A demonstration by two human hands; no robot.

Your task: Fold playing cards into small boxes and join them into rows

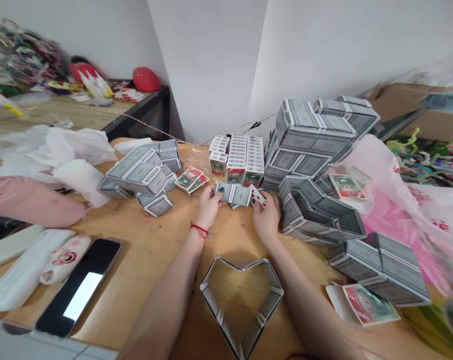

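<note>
My left hand (208, 206) grips the left end of a strip of grey-backed playing cards (240, 195), thumb on top. At the strip's right end, my right hand (267, 218) is closed on a playing card (257, 195) whose face shows red diamonds. The card overlaps or touches the strip; which of the two I cannot tell. Between my forearms stands a heart-shaped frame (268, 305) built of cards, its point towards me. Just beyond my hands are rows of card boxes (234, 172), and two card packs (191, 179) lie left of them.
Folded card structures (140, 170) stand on the left, with a taller stack (316, 127) at back right. Open card frames (320, 212) and a card block (386, 267) sit by my right arm. A phone (78, 287) lies front left; pink plastic bags (391, 200) are on the right.
</note>
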